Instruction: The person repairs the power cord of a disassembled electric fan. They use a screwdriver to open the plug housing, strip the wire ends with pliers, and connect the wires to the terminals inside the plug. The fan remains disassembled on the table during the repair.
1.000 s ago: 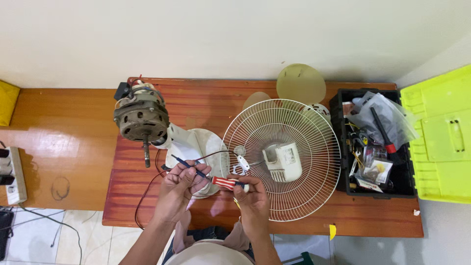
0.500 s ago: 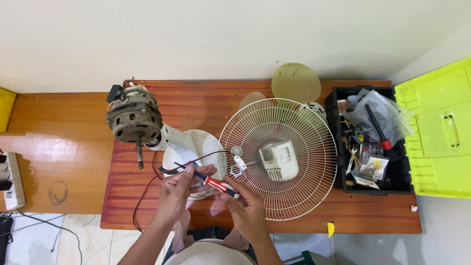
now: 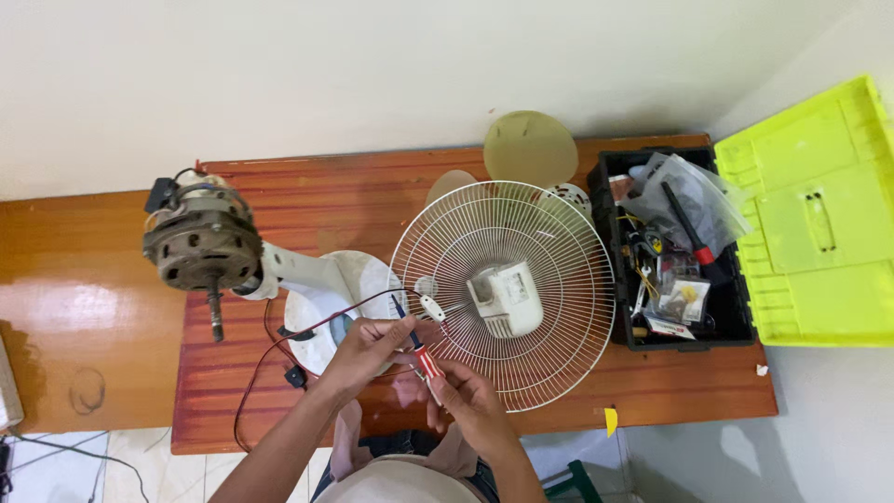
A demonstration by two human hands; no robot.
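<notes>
my left hand [image 3: 365, 349] and right hand [image 3: 470, 401] meet over the near edge of the wooden table [image 3: 307, 200], both closed on a small red-handled screwdriver [image 3: 419, 349]: right fingers wrapped on the handle end, left fingertips pinched around the shaft near its dark tip, which points up toward a small white part [image 3: 432, 308] lying at the rim of the wire fan guard [image 3: 503, 293]. thin red and black wires [image 3: 279, 340] loop from under my left hand toward the table's near edge. there is little open room here: the guard crowds my right side, with a white housing [image 3: 507, 298] at its middle, and the round white fan base [image 3: 326, 303] sits just behind my left hand, its neck carrying the bare fan motor [image 3: 200, 247] out over the left edge. bare wood shows only along the far side. well to the right stands an open black toolbox [image 3: 675, 251], its yellow-green lid [image 3: 815, 219] hanging past the table's end.
</notes>
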